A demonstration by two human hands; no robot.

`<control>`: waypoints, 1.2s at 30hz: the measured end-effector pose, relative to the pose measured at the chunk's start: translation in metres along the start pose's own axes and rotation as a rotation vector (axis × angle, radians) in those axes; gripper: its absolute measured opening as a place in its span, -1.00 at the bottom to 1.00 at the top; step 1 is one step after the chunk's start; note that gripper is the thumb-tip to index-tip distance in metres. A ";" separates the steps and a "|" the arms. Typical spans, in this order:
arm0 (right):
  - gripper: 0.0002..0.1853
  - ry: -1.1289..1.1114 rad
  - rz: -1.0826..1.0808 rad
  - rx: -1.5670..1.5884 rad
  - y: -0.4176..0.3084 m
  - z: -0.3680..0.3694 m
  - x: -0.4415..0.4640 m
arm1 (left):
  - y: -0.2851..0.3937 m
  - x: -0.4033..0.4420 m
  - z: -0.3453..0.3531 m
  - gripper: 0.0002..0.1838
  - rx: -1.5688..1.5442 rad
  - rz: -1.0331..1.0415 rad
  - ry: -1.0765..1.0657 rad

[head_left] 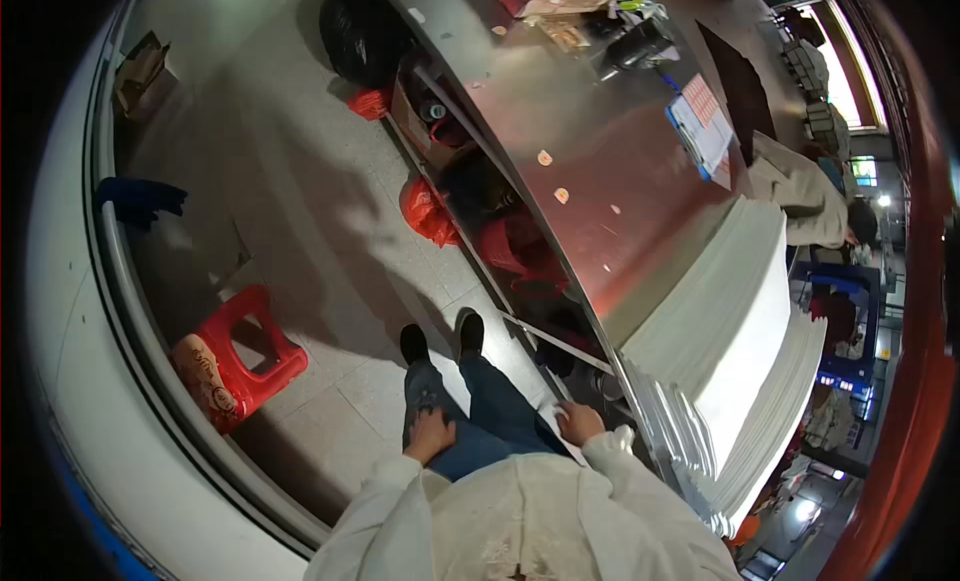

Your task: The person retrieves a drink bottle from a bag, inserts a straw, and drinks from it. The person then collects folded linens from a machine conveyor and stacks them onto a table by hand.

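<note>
My left hand (pixel 430 433) hangs by my thigh, its fingers lying against the blue trousers (pixel 490 436); I see nothing held in it. On the other side my right hand (pixel 580 422) is loosely curled beside my hip, close to the metal table's lower frame. No object shows in it, though the palm is hidden. Nearest to it on the right is a thick stack of white sheets (pixel 720 311) at the near end of the metal table (pixel 530 111). White sleeves cover both my arms.
On the tiled floor stands a red plastic stool (pixel 265 356). Red bags (pixel 430 213) and a black bag (pixel 365 31) sit beside the table. A clipboard (pixel 702 131) lies on top. At the far right a person's sleeve (pixel 800 191) shows. A white surface edge (pixel 75 281) runs along the left.
</note>
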State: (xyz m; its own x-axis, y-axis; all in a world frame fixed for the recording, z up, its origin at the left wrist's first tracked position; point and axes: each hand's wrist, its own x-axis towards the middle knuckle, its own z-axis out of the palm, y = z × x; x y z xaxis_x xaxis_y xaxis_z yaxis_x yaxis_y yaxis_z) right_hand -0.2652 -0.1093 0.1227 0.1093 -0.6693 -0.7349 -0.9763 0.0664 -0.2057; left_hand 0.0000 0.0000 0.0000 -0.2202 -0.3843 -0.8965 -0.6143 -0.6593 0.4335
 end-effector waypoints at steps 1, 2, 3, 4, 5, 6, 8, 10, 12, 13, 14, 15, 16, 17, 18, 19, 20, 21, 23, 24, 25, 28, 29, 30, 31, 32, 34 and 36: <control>-0.66 -0.001 0.014 -0.025 0.010 -0.010 -0.006 | 0.006 -0.021 0.019 -0.30 0.017 0.003 0.067; -0.70 0.107 -0.070 0.057 0.013 -0.013 0.011 | 0.012 -0.040 0.037 -0.29 0.090 0.031 0.100; -0.71 0.060 -0.132 0.186 -0.057 0.038 0.115 | -0.048 -0.035 -0.023 -0.28 0.233 -0.093 0.188; -0.72 0.303 -0.199 0.207 -0.041 0.049 0.156 | -0.041 -0.029 -0.018 -0.26 0.212 -0.084 0.182; -0.73 0.334 -0.107 0.242 -0.060 0.014 0.176 | -0.033 -0.021 -0.012 -0.25 0.187 -0.076 0.171; -0.73 0.458 -0.084 0.383 -0.050 0.011 0.206 | -0.028 -0.012 0.000 -0.23 0.163 -0.072 0.155; -0.72 0.530 0.078 0.364 -0.038 0.009 0.266 | -0.046 0.009 0.022 -0.15 0.096 -0.085 0.243; -0.71 0.555 0.254 0.505 -0.025 -0.004 0.318 | -0.048 0.026 0.036 -0.11 0.169 -0.106 0.295; -0.70 0.600 0.334 0.498 -0.006 -0.008 0.362 | -0.044 0.035 0.049 -0.09 0.295 -0.151 0.306; -0.69 0.609 0.363 0.475 0.004 -0.009 0.382 | -0.042 0.038 0.048 -0.06 0.291 -0.162 0.302; -0.68 0.607 0.391 0.453 0.014 -0.009 0.401 | -0.040 0.039 0.046 -0.11 0.242 -0.154 0.292; -0.67 0.603 0.413 0.431 0.023 -0.005 0.419 | -0.040 0.041 0.044 -0.16 0.195 -0.149 0.284; -0.66 0.585 0.431 0.407 0.031 0.000 0.436 | -0.048 0.043 0.052 -0.14 0.270 -0.102 0.329; -0.65 0.564 0.461 0.374 0.037 0.007 0.452 | -0.058 0.044 0.064 -0.12 0.345 -0.052 0.374; -0.64 0.542 0.486 0.348 0.044 0.015 0.469 | -0.064 0.048 0.071 -0.09 0.417 -0.007 0.419; -0.63 0.510 0.518 0.313 0.053 0.026 0.482 | -0.060 0.052 0.065 -0.14 0.387 -0.022 0.387; -0.62 0.470 0.549 0.276 0.060 0.038 0.490 | -0.055 0.048 0.059 -0.19 0.353 -0.045 0.354; -0.61 0.423 0.593 0.238 0.073 0.049 0.491 | -0.047 0.044 0.053 -0.23 0.315 -0.071 0.325; -0.59 0.360 0.644 0.194 0.089 0.072 0.500 | -0.040 0.041 0.048 -0.26 0.288 -0.116 0.370; -0.58 0.339 0.656 0.186 0.095 0.080 0.502 | -0.042 0.042 0.049 -0.26 0.238 -0.109 0.378; -0.57 0.326 0.673 0.177 0.101 0.086 0.503 | -0.042 0.042 0.049 -0.26 0.187 -0.098 0.386; -0.53 0.329 0.688 0.175 0.109 0.093 0.510 | -0.032 0.045 0.043 -0.25 0.244 -0.175 0.299; -0.52 0.337 0.682 0.187 0.111 0.093 0.511 | -0.033 0.046 0.044 -0.24 0.245 -0.170 0.309; -0.51 0.351 0.664 0.210 0.109 0.089 0.513 | -0.035 0.045 0.046 -0.24 0.245 -0.163 0.315; -0.50 0.370 0.649 0.233 0.109 0.087 0.511 | -0.035 0.043 0.049 -0.23 0.245 -0.155 0.317; -0.48 0.393 0.624 0.275 0.105 0.083 0.512 | -0.032 0.042 0.046 -0.22 0.248 -0.156 0.318; -0.46 0.448 0.541 0.431 0.096 0.077 0.508 | -0.027 0.042 0.038 -0.22 0.255 -0.155 0.311; -0.43 0.485 0.431 0.757 0.084 0.066 0.490 | -0.031 0.041 0.034 -0.22 0.173 -0.112 0.298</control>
State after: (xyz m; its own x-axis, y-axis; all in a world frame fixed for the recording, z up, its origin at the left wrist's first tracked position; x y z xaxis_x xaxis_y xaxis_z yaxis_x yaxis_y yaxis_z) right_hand -0.2818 -0.3834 -0.2976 -0.4791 -0.6957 -0.5351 -0.5199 0.7162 -0.4656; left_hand -0.0158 0.0268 -0.0535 0.0702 -0.5045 -0.8605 -0.7469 -0.5984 0.2899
